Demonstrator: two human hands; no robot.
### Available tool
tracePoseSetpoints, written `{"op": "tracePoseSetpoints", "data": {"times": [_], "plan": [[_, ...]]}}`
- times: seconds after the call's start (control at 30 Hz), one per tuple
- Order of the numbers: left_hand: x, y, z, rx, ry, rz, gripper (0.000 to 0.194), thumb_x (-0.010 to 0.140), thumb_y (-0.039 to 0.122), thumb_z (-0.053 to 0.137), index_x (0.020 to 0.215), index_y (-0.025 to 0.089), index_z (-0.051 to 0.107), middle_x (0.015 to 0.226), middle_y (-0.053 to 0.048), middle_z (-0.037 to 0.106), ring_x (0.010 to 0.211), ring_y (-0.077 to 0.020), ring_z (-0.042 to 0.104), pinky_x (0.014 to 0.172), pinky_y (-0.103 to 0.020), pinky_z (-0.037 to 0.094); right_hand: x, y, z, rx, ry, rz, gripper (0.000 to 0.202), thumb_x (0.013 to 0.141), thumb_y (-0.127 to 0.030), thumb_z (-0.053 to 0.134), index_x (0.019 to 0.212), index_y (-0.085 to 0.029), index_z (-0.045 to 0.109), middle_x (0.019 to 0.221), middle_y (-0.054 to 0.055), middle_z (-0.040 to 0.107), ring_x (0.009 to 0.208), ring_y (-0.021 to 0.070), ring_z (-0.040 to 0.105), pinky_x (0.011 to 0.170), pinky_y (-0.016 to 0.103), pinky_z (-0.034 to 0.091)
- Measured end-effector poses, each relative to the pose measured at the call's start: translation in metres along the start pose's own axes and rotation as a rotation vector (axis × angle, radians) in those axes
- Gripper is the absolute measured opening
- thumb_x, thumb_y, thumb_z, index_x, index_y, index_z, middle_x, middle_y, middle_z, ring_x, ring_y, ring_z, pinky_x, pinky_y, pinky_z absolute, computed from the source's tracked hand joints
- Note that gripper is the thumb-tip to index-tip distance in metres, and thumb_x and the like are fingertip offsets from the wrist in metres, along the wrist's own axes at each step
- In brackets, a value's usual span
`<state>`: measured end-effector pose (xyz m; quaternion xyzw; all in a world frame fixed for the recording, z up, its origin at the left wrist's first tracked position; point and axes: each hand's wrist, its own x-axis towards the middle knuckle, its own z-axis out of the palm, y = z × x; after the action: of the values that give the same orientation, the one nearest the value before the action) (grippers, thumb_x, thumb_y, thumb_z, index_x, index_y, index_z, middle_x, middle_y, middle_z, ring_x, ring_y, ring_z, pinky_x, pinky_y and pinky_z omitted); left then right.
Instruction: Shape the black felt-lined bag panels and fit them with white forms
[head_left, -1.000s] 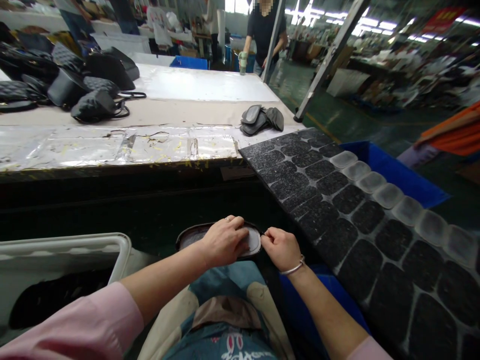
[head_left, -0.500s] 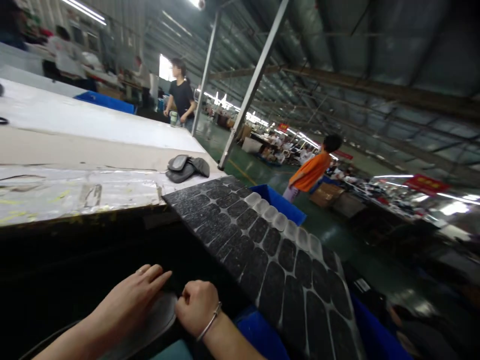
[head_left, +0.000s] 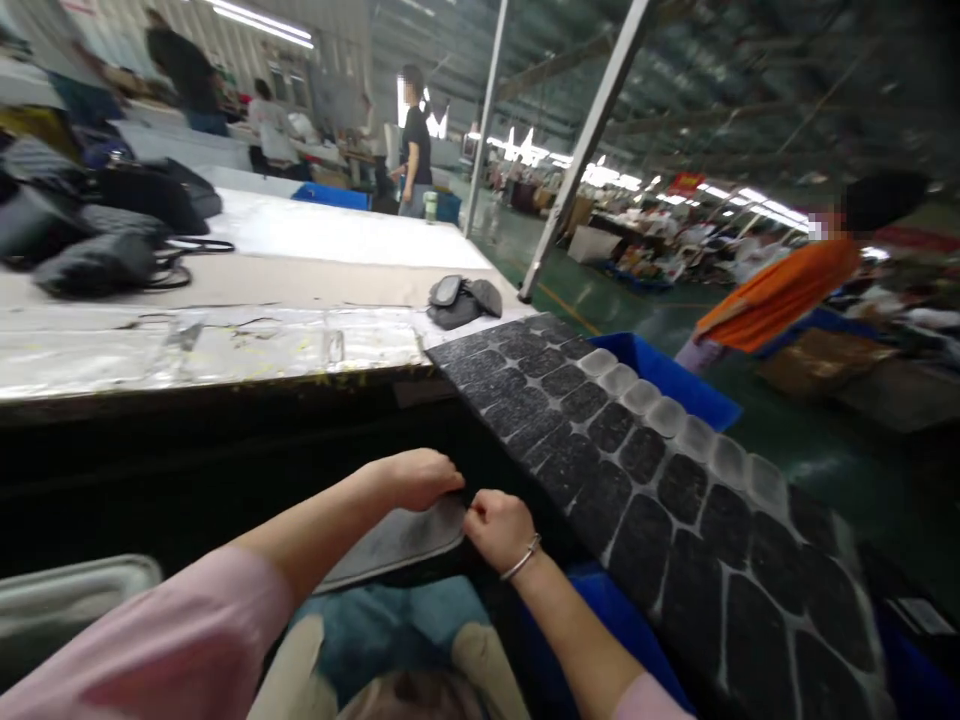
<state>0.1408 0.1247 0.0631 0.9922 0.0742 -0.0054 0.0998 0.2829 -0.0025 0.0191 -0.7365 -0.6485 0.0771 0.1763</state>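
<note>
A grey, flat piece with a pale edge lies low in front of me, above my lap. My left hand is closed at its upper edge, fingers bent down onto it. Close beside it, my right hand, with a bracelet at the wrist, pinches the piece's right corner. The two hands are nearly touching. To the right is a dark sheet marked with rows of rounded shapes. Pale oval pieces line its far edge.
A white table spans the left, with dark bags and a small dark stack. Blue bins stand beyond and below the dark sheet. A person in orange is at the right, another in black behind the table.
The view has swung left, so the dark bags now show. Both hands still hold the grey piece and have drawn closer together. The person in orange looks nearer, and the one in black has turned.
</note>
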Motion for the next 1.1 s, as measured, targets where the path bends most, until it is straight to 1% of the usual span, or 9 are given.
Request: {"op": "tracePoseSetpoints", "data": {"times": [0.1,0.27,0.4,0.47,0.57,0.63,0.8,0.93,1.1], "plan": [[-0.002,-0.001,0.008,0.023,-0.034,-0.027,0.008,0.076,0.015,0.054,0.077,0.017,0.062,0.075,-0.006,0.066,0.066,-0.0178,0.062,0.057,-0.025,0.044,-0.001,0.004,0.002,0.047,-0.011,-0.022,0.014,0.074,-0.019,0.051,0.063,-0.018,0.058,0.065,0.004,0.062,0.062,0.0139,0.055,0.058,0.025,0.030],[-0.001,0.006,0.014,0.014,0.003,-0.076,0.022,0.089,0.025,0.044,0.087,0.018,0.064,0.085,-0.007,0.068,0.074,-0.0185,0.064,0.060,-0.026,0.044,-0.004,0.004,0.001,0.058,-0.006,-0.052,0.017,0.077,-0.021,0.050,0.061,-0.018,0.056,0.064,0.003,0.060,0.062,0.0136,0.053,0.059,0.026,0.029],[0.013,0.007,0.009,-0.041,-0.009,-0.062,0.020,0.085,0.024,0.048,0.084,0.020,0.067,0.084,-0.004,0.070,0.078,-0.0177,0.065,0.063,-0.024,0.044,-0.002,0.007,0.002,0.077,-0.004,-0.043,0.017,0.076,-0.024,0.052,0.060,-0.018,0.055,0.062,0.003,0.059,0.059,0.0135,0.053,0.058,0.026,0.029],[0.014,0.003,0.006,-0.075,-0.024,-0.042,0.018,0.080,0.021,0.053,0.090,0.023,0.068,0.086,-0.002,0.071,0.079,-0.0169,0.065,0.065,-0.023,0.044,-0.002,0.009,0.003,0.103,-0.005,-0.031,0.017,0.075,-0.024,0.052,0.060,-0.019,0.055,0.060,0.001,0.058,0.058,0.0126,0.053,0.057,0.025,0.030],[0.009,-0.005,0.003,-0.127,-0.064,-0.018,0.035,0.070,0.015,0.058,0.103,0.024,0.067,0.094,-0.002,0.072,0.082,-0.0175,0.065,0.066,-0.023,0.044,-0.002,0.011,0.004,0.140,-0.007,-0.027,0.018,0.075,-0.023,0.051,0.059,-0.019,0.054,0.058,-0.001,0.057,0.056,0.0113,0.052,0.057,0.024,0.031],[0.005,-0.010,0.002,-0.131,-0.089,-0.003,0.037,0.070,0.015,0.059,0.106,0.023,0.066,0.097,-0.003,0.072,0.083,-0.0178,0.064,0.066,-0.023,0.044,-0.002,0.012,0.004,0.152,-0.004,-0.031,0.018,0.075,-0.023,0.051,0.058,-0.019,0.053,0.057,-0.001,0.056,0.055,0.0110,0.051,0.057,0.023,0.031],[0.004,-0.015,-0.002,-0.078,-0.113,0.001,0.021,0.077,0.018,0.055,0.090,0.025,0.071,0.087,-0.001,0.072,0.075,-0.0152,0.063,0.064,-0.022,0.043,-0.001,0.013,0.002,0.146,-0.003,-0.075,0.019,0.075,-0.023,0.051,0.056,-0.020,0.052,0.056,-0.001,0.053,0.055,0.0116,0.050,0.057,0.024,0.031],[0.001,-0.010,0.002,-0.018,-0.089,-0.017,0.017,0.080,0.020,0.051,0.078,0.020,0.068,0.082,-0.005,0.070,0.067,-0.0162,0.061,0.058,-0.026,0.040,0.001,0.014,0.001,0.124,-0.001,-0.112,0.019,0.075,-0.023,0.051,0.056,-0.020,0.051,0.056,-0.001,0.052,0.055,0.0122,0.050,0.057,0.025,0.031],[-0.004,-0.004,0.017,0.031,0.025,-0.063,0.020,0.086,0.024,0.046,0.087,0.018,0.064,0.088,-0.008,0.068,0.069,-0.0182,0.061,0.054,-0.028,0.038,0.001,0.014,0.001,0.091,0.002,-0.146,0.018,0.075,-0.023,0.050,0.058,-0.019,0.054,0.057,0.000,0.054,0.056,0.0128,0.050,0.057,0.026,0.030]]}}
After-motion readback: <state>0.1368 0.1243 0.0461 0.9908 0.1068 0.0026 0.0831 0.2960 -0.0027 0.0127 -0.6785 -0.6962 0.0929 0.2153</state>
